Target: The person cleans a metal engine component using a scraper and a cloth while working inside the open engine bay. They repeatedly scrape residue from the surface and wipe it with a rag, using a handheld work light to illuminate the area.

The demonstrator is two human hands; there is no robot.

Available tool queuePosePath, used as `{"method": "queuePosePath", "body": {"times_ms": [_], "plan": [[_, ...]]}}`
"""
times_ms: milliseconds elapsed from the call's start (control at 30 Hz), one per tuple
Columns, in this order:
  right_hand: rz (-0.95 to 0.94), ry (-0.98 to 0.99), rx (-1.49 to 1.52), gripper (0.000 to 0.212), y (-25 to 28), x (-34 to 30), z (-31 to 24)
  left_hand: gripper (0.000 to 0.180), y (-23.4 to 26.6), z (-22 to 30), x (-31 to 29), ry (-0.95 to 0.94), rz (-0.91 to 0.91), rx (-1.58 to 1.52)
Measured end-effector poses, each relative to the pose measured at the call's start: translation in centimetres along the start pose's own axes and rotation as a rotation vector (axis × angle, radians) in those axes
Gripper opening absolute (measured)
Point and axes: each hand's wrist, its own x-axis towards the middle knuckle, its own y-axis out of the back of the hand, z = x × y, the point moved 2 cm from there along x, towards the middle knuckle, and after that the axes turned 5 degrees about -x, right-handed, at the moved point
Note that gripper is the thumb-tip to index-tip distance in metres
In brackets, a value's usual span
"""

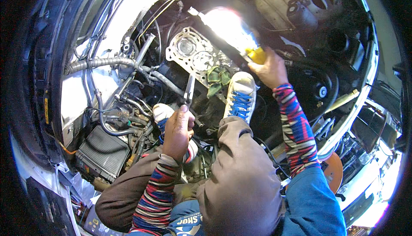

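Note:
My right hand [271, 69] grips the yellow end of a lit work lamp [256, 55]; its glare washes out part of what lies around it. The lamp is held over the far side of an open engine block [204, 72], where round cylinder bores show in the flat metal top. My left hand [178, 128] is closed around a slim silver metal tool [189, 89], thumb along it, with the tip pointing up toward the block's near edge. I cannot make out the tool's exact kind. A crumpled green cloth [218, 79] lies on the block's near end, beside my shoe.
My shoes [241, 98] are inside the engine bay, close to the block. On the left run a ribbed hose [101, 63], cables and a finned black box [103, 152]. A pulley-like round part [322, 91] is at right, and an orange disc [332, 171] lies beyond my right arm.

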Motion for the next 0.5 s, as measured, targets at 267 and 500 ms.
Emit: {"method": "queuePosePath", "body": {"times_ms": [267, 500], "plan": [[0.295, 0.424, -0.189, 0.051, 5.3, 3.9, -0.1, 0.04, 2.0, -1.6, 2.1, 0.002, 0.196, 0.048], [0.172, 0.675, -0.279, 0.055, 3.7, 8.4, -1.7, 0.031, 0.9, -0.8, 2.3, -0.115, 0.134, 0.135]]}}
